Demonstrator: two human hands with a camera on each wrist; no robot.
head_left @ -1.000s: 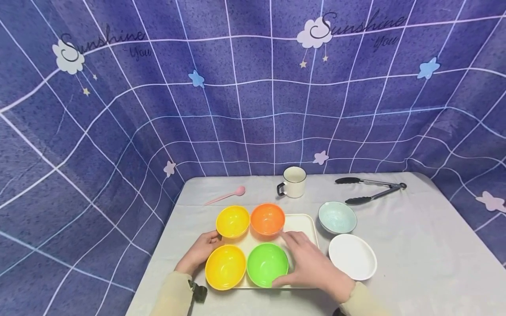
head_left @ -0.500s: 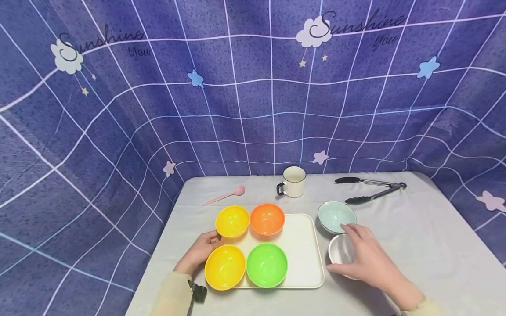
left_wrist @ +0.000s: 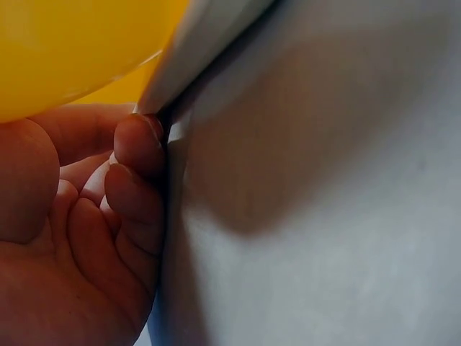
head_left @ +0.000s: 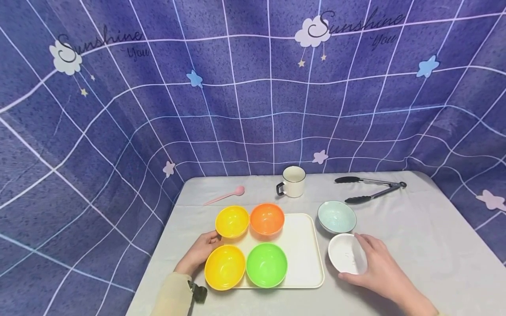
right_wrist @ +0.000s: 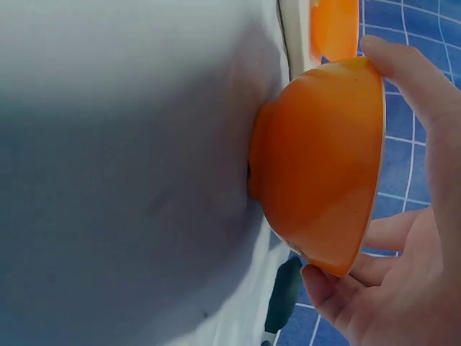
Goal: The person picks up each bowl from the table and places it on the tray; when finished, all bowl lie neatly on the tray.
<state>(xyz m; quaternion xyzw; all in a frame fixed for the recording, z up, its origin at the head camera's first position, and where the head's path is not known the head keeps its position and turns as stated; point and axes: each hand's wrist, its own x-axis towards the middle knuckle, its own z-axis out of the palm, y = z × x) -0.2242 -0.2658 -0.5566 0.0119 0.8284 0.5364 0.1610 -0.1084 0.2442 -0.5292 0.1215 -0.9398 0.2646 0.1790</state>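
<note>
My right hand [head_left: 379, 265] spans the right side of a bowl [head_left: 344, 253], white inside, thumb near its front rim and fingers at the far rim. In the right wrist view the outside of this bowl [right_wrist: 324, 158] is orange, and its base is at the cloth. My left hand [head_left: 202, 250] holds the left edge of a cream tray [head_left: 304, 250]; its fingers [left_wrist: 137, 144] curl against the tray's rim in the left wrist view. On the tray are two yellow bowls [head_left: 232, 221], an orange bowl [head_left: 267, 219] and a green bowl [head_left: 266, 265].
A pale blue-green bowl [head_left: 337, 217] stands just behind the white-lined one. Farther back are a cream mug [head_left: 294, 182] with a black handle, a pink spoon [head_left: 227, 195] and black-tipped tongs [head_left: 373, 191]. A blue patterned curtain [head_left: 253, 109] closes off the back.
My right hand has left the green bowl's side, moved right over the white-lined bowl, and now lies round that bowl's right side. The left hand stays at the tray edge.
</note>
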